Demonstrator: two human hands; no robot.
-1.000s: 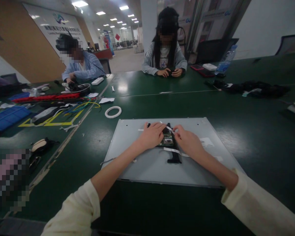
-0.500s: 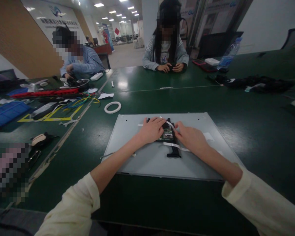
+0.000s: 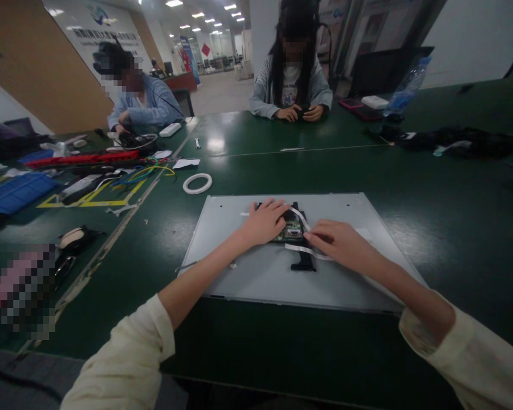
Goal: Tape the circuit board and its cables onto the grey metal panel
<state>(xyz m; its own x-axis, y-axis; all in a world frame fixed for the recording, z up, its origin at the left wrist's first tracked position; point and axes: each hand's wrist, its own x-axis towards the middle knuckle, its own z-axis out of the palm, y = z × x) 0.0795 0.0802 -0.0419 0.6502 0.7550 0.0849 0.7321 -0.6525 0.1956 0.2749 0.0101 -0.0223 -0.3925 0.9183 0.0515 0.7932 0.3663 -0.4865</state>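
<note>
A large pale grey panel (image 3: 248,279) lies flat in front of me, with a green circuit board (image 3: 291,230) in a black bracket (image 3: 303,265) near its middle. My left hand (image 3: 267,222) rests on the board's left part, fingers stretched out and holding nothing; it hides that side. To its right, my right hand (image 3: 336,240) pinches a narrow white strip (image 3: 300,214) that curves up from the board's top edge. A second white strip (image 3: 301,248) crosses the bracket below the board and passes under my right hand.
Left of the panel's far edge lies a white tape roll (image 3: 197,184). Cables, a blue tray (image 3: 19,192) and tools crowd the left side. Two people sit across the green table (image 3: 239,353). A water bottle (image 3: 406,91) and a dark bundle (image 3: 461,142) lie at the right.
My right hand has shifted slightly right and down, drawing its fingers together on the white strip. My left hand stays on the board. The view has shifted a little.
</note>
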